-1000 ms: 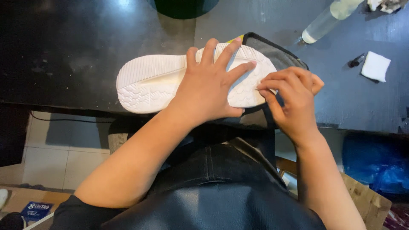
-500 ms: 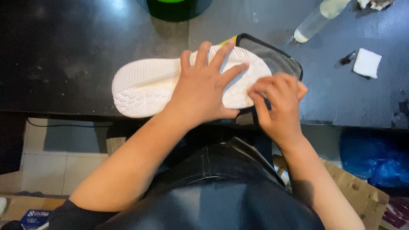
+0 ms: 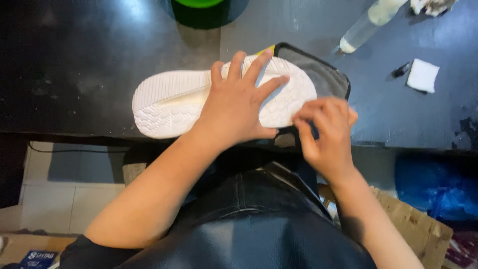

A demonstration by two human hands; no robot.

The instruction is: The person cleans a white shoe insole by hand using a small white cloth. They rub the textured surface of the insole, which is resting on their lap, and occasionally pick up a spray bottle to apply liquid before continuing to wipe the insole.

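Starting at the left of my head view, I see the dark tabletop (image 3: 74,74) running across the top half, its near edge just above my lap. A white shoe (image 3: 169,102) lies on it sole-up, heel to the left and toe to the right, close to that near edge; the tread pattern shows plainly on the heel end.

My left hand (image 3: 239,107) lies flat on the front half of the sole, fingers spread wide and pointing up and to the right, palm pressing down. It is open, not clamped around anything, only bearing on the sole.

Behind the shoe, at the top edge of the view, stands a green round container (image 3: 199,5), well apart from my hands.

Under and beside the toe lies a grey cloth pad with a black border (image 3: 328,74), with a sliver of yellow showing at its upper left corner.

My right hand (image 3: 326,127) is at the toe's near side, fingers curled together against the edge of the shoe; it is blurred, and I cannot tell whether it pinches anything.

Further right, a clear bottle (image 3: 368,22) lies tilted on the tabletop, then a small black object (image 3: 401,69) just beside a white square pad (image 3: 423,75). A blue bag (image 3: 438,189) sits below the tabletop at the lower right.
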